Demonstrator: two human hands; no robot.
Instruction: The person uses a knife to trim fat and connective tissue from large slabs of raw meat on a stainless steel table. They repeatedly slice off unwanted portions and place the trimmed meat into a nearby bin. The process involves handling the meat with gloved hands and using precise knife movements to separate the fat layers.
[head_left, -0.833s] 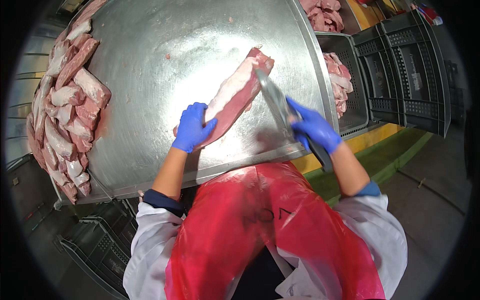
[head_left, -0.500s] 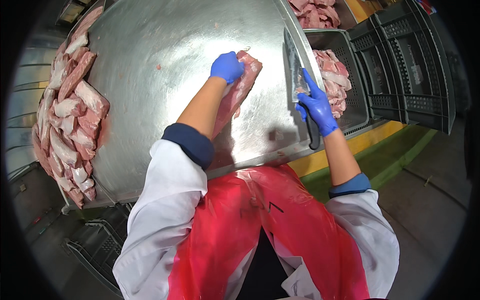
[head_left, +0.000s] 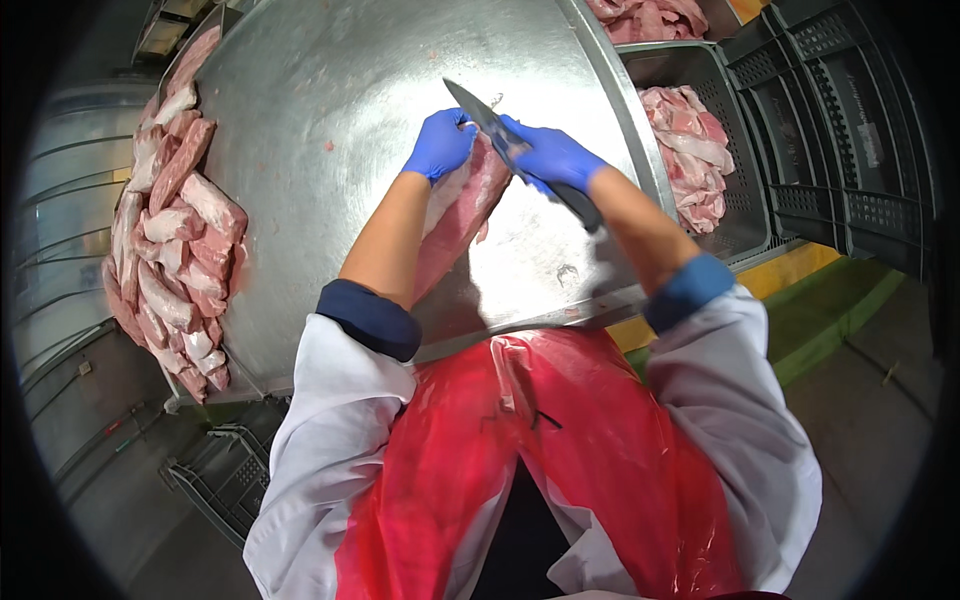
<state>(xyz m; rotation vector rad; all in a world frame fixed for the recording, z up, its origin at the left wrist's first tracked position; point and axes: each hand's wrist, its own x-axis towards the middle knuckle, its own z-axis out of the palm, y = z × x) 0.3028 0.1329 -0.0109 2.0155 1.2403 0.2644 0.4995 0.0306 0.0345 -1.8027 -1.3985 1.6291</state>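
A long strip of raw meat (head_left: 462, 218) lies lengthwise on the metal table (head_left: 330, 230), pale along its left side and pinker on the right. My left hand (head_left: 440, 145), in a blue glove, is closed on the far end of this strip. In my right hand (head_left: 556, 158), also gloved in blue, is a knife (head_left: 478, 112) with a black handle. Its blade crosses over the meat's far end, right beside my left fingers, and the tip points far left. Whether the edge touches the meat is hard to see.
A heap of meat strips (head_left: 170, 270) lines the table's left edge. Beyond the raised right rim stands a grey crate (head_left: 745, 165) of pale meat pieces (head_left: 690, 150), with another meat pile (head_left: 650, 18) behind it. Dark crates (head_left: 840, 130) stand farther right.
My right hand has brought the knife leftward from the table's right rim to the meat's far end. My left hand keeps its hold on the strip, its wrist slightly turned.
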